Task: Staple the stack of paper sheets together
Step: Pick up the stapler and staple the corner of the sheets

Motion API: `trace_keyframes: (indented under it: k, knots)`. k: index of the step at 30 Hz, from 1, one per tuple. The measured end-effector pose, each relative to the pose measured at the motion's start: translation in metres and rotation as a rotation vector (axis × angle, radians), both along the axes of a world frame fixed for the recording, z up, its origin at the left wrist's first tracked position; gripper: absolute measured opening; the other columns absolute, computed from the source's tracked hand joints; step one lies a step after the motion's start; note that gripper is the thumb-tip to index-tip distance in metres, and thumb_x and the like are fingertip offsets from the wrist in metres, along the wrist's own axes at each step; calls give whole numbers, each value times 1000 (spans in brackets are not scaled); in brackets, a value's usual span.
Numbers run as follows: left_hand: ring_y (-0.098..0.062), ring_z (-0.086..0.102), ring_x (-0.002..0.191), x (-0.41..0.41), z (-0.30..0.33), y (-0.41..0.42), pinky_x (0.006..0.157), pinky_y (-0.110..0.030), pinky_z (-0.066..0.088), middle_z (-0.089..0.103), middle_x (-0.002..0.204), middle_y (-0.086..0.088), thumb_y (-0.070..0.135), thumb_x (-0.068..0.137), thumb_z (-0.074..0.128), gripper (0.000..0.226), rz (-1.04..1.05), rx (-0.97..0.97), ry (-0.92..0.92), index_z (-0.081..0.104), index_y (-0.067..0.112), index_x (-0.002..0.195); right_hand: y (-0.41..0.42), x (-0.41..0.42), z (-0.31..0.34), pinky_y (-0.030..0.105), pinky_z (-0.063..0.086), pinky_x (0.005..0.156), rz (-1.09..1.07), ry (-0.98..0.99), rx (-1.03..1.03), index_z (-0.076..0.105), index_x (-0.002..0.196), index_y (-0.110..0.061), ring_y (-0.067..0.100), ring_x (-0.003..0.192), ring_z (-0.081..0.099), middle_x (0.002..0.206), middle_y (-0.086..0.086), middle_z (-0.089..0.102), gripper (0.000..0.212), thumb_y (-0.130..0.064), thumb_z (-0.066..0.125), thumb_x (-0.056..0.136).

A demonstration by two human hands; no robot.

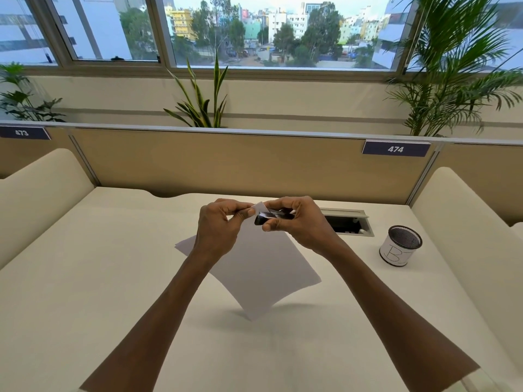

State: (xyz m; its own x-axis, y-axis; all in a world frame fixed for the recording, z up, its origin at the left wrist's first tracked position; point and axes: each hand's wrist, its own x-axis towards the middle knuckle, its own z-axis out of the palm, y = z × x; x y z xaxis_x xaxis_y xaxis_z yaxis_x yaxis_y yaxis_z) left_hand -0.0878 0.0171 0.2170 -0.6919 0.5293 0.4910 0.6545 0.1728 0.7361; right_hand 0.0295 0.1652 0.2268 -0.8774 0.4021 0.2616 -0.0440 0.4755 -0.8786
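Cream desk (85,278) underfoot of two bare forearms, paper sheets (254,273) lifted off it, top corner pinched in left hand (218,224) fingers, right hand (297,222) clasping black stapler (273,217) onto that corner, mesh cup (400,246) right, partition (226,162) beyond

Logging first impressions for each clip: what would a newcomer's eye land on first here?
Two bare forearms meet mid-frame, where the left hand pinches a corner of the paper and the right hand holds a black stapler at that corner; the sheets hang lifted above the desk. To the right stands a mesh cup, beside an open cable hatch. Behind, plants line a wide city window.
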Motion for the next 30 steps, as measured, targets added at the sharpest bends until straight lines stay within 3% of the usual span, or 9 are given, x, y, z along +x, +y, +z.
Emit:
trace_keyframes:
  k: [5, 8, 10, 14, 18, 22, 25, 27, 30]
  knots:
    - [-13, 63, 90, -4, -10, -3, 72, -9, 41, 75, 91, -1, 19, 84, 71, 14, 3, -52, -28, 78, 13, 95, 5, 3, -8, 25, 56, 88, 17, -19, -104, 71, 116, -9, 16, 98, 71, 107, 4, 75, 44, -12, 83, 74]
    - [-10, 59, 90, -7, -14, -7, 71, -6, 38, 71, 88, 7, 19, 86, 69, 10, 12, -72, -37, 77, 17, 93, 10, 5, -9, 18, 54, 83, 20, 41, -262, 70, 116, -7, 10, 93, 69, 107, 5, 74, 34, -7, 75, 82]
    - [-12, 57, 92, -10, -17, -10, 72, -13, 40, 68, 88, 8, 17, 88, 67, 10, 15, -82, -17, 75, 16, 93, 16, 1, -11, 15, 50, 78, -6, 37, -335, 70, 117, -10, 8, 89, 63, 102, 1, 72, 27, -7, 67, 90]
    - [-17, 56, 95, -16, -23, -17, 78, -30, 44, 66, 92, 5, 15, 91, 63, 11, 37, -87, 6, 72, 10, 95, 29, -16, -26, 28, 41, 75, -138, -88, -331, 71, 110, -14, 13, 80, 50, 83, -4, 59, 18, -17, 59, 96]
    - [-19, 57, 101, -22, -32, -19, 81, -29, 43, 71, 100, -6, 14, 89, 64, 14, 43, -83, -31, 73, 9, 99, 31, -47, -55, 35, 38, 69, -291, -257, -310, 67, 89, 2, 19, 71, 42, 72, 5, 48, 23, -20, 61, 93]
    - [-20, 58, 99, -30, -48, -22, 78, -18, 42, 71, 99, -10, 11, 87, 66, 15, -24, -99, -38, 75, 7, 99, 28, -82, -96, 35, 32, 59, -376, -410, -254, 55, 63, -6, 21, 59, 36, 60, 7, 42, 32, -20, 59, 92]
    - [-18, 57, 99, -38, -60, -23, 77, -10, 41, 68, 100, -7, 11, 87, 66, 17, -28, -106, -84, 76, 7, 100, 28, -107, -129, 26, 29, 49, -451, -535, -216, 63, 81, 2, 18, 57, 43, 71, 8, 52, 25, -19, 59, 94]
    - [-16, 57, 100, -42, -68, -26, 79, -11, 42, 68, 98, -4, 10, 87, 66, 17, -43, -91, -109, 77, 9, 100, 27, -118, -145, 25, 27, 46, -475, -580, -196, 58, 90, 0, 14, 57, 42, 78, 8, 51, 20, -20, 61, 94]
    - [-15, 56, 103, -49, -78, -28, 81, -15, 45, 71, 97, -3, 9, 87, 67, 17, -59, -85, -123, 78, 13, 99, 25, -132, -162, 29, 36, 56, -467, -621, -167, 52, 93, -2, 20, 69, 49, 79, 5, 49, 20, -20, 61, 94]
